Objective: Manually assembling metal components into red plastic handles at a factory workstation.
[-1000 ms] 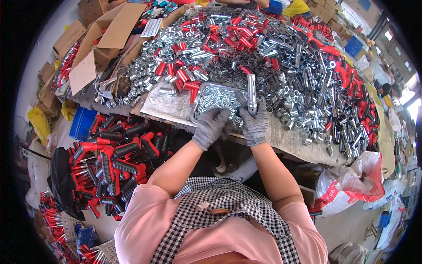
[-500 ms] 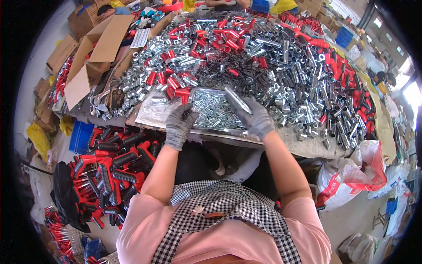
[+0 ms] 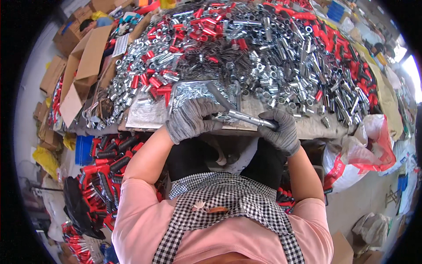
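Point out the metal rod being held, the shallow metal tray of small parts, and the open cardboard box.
metal rod (image 3: 239, 115), head view, on the bare shaft between the two gloved hands.
metal tray (image 3: 237, 94), head view, on its right rim.
cardboard box (image 3: 90, 66), head view, on its raised flap.
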Motion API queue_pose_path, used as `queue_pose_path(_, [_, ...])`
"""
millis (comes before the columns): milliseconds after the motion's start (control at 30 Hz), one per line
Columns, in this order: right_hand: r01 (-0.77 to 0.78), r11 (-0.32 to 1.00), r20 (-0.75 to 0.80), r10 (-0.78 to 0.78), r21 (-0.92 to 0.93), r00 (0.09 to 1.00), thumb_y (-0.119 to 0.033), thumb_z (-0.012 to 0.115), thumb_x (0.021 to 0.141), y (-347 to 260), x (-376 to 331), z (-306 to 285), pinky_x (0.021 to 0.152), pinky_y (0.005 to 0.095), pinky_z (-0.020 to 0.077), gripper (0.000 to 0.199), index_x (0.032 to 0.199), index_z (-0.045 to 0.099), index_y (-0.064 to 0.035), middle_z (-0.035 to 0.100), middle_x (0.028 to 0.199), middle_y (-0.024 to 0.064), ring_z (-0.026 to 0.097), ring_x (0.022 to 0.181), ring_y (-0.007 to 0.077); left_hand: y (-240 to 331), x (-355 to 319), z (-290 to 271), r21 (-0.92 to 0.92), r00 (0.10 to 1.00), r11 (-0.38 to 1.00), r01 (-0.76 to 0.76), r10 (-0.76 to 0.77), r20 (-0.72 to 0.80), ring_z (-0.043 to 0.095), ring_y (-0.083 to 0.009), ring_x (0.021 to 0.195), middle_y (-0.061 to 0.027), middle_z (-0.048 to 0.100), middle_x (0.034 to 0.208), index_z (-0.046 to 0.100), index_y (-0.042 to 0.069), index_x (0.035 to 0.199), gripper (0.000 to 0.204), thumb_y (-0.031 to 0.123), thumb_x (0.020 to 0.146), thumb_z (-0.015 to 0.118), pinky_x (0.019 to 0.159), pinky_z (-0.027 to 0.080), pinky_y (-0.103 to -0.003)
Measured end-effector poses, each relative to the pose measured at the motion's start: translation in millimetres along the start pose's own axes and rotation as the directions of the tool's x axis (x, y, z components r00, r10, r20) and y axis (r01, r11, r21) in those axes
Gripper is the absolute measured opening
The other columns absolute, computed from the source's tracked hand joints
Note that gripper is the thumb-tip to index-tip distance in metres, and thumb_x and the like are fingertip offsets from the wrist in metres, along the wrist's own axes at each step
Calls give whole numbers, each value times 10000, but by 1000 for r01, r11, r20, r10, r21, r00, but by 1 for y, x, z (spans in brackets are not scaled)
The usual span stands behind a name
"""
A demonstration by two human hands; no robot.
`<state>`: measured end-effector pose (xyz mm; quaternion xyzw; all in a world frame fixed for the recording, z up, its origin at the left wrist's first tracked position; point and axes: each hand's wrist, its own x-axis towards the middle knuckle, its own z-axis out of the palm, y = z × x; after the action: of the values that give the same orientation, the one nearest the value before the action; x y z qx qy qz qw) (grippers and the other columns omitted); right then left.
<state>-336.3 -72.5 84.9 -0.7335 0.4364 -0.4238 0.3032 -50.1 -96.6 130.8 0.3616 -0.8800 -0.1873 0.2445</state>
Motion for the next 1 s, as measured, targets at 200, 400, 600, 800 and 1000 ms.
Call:
queue_pose_path(200, [34, 992, -120, -18, 125, 993, -103, 713, 689, 25, -29, -32, 635, 269, 462, 242, 907, 641, -26, 619, 796, 49, 573, 696, 135, 18, 35, 4, 19, 997, 1000, -17, 16, 70, 607, -260, 914, -116, 646, 1026, 661, 72, 1050, 363, 238, 737, 739, 823, 471, -369])
queue_pose_path(400, [-43, 946, 9, 42, 322, 999, -105, 769, 680, 39, -39, -19, 637, 262, 462, 448, 1073, 568, -34, 599, 801, 30, 562, 707, 107, 22, 74, 63, 8, 840, 862, -507, 491, 232, 596, -289, 840, -110, 612, 953, 628, 92, 1079, 358, 250, 764, 690, 746, 486, -369])
queue_pose_path(600, [6, 965, -2, -5, 262, 1000, -169, 853, 642, 56, -47, -21, 719, 264, 488, 726, 1262, 500, -39, 646, 905, 57, 583, 809, 90, 38, 114, 86, 111, 802, 874, -473, 375, 466, 599, -299, 785, -104, 601, 873, 602, 100, 1077, 370, 326, 790, 663, 699, 487, -397])
queue_pose_path(800, [-150, 937, -338, 259, 316, 905, -135, 718, 788, 80, -60, -48, 708, 269, 481, 303, 1041, 620, 1, 651, 870, 39, 577, 782, 90, 53, 225, 90, -174, 615, 980, -94, 194, 764, 629, -234, 946, -147, 649, 1026, 615, 56, 1103, 509, 311, 696, 781, 800, 493, -336])
queue_pose_path(1000, [-228, 776, -394, 521, 588, 758, -188, 734, 788, 93, -89, -80, 704, 237, 468, 338, 1027, 611, 18, 643, 853, 31, 566, 770, 84, 14, 362, 154, 473, 929, 810, -347, 366, 56, 542, -298, 1100, -144, 566, 1204, 516, 62, 1233, 620, 378, 730, 694, 919, 439, -381])
